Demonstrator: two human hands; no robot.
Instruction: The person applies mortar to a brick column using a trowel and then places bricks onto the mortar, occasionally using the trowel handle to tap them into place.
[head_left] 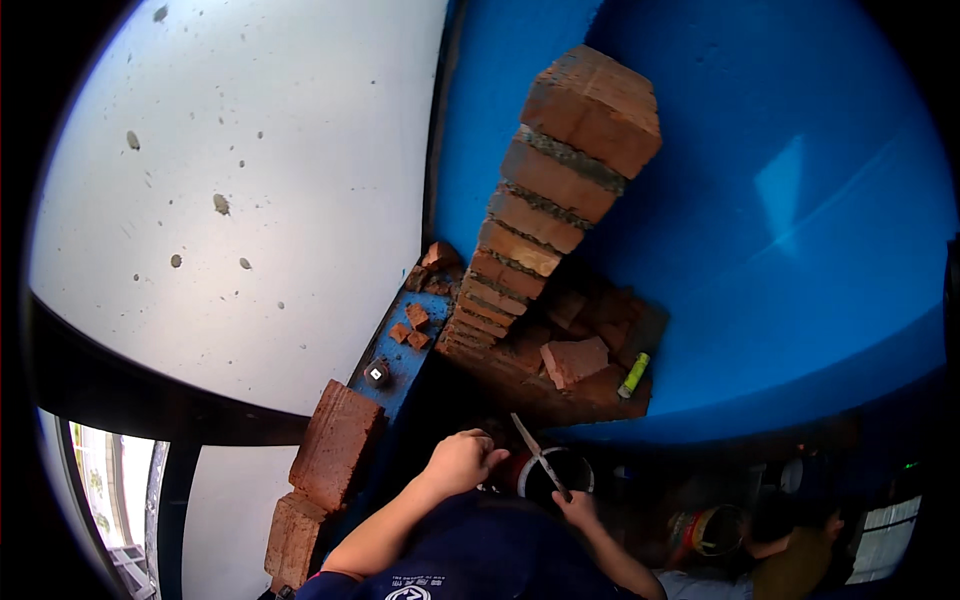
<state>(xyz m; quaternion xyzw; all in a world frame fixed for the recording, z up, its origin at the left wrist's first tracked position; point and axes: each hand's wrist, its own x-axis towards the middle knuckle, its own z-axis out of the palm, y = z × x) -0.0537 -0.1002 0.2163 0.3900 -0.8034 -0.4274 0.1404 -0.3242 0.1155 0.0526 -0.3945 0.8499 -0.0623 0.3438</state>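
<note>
A mortared red-brick column (560, 190) runs from upper centre toward mid-frame. At lower centre sits a round bucket (590, 470). A long-bladed, trowel-like tool (538, 453) crosses before it, handle closed in the right hand (577, 508). Just left, the left hand (464, 461) is half curled; I cannot tell whether it grips anything. 3 small brick fragments (417, 317) lie left of centre.
</note>
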